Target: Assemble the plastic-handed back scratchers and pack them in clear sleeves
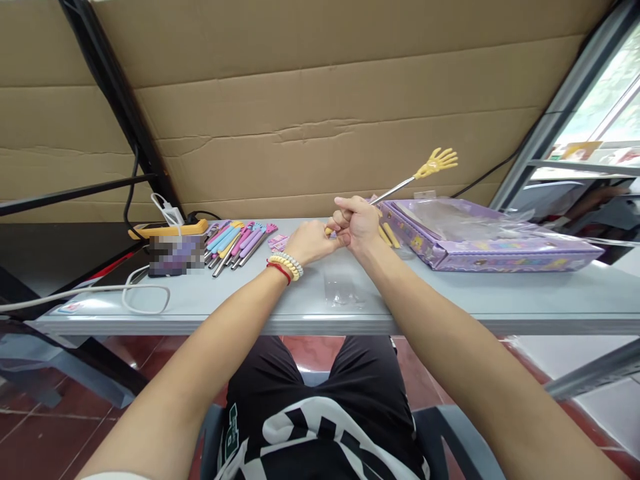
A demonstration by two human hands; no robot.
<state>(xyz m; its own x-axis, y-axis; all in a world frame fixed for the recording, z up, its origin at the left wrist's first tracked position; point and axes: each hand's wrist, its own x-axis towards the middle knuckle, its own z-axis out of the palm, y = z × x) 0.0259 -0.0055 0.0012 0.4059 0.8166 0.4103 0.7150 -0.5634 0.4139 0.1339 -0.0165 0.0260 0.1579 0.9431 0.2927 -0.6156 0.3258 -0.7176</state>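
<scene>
So the right hand (361, 227) is gripping a scratcher (425, 169), fingers curling around its shaft with the thumb lying on top. The thing is sitting above the table (200, 315), roughly front and center, and it's leaning over to the right: the metal rod is sticking out past the fist, and the little yellow hand on the tip is pointing up and right, spreading its fingers in front of the cardboard (320, 100).

The left hand (310, 241) is pressing up close against the right one, fingers curling in. A bit of yellow is peeking out between the two hands, but I honestly can't tell whether the left is gripping it, because the fingers are hiding too much. That wrist is also wearing a few bands (286, 265).

Over on the left, a whole pile of scratchers (237, 241) is lying on the table in pink, blue, purple and yellow, with some pink cards (277, 243) showing between the pile and the left hand. A clear bag (344, 293) is lying flat just below the hands. On the right, a couple of yellow sticks (391, 235) are resting between the right wrist and a big purple box (515, 262), and clear plastic (460, 219) is covering part of its top.
</scene>
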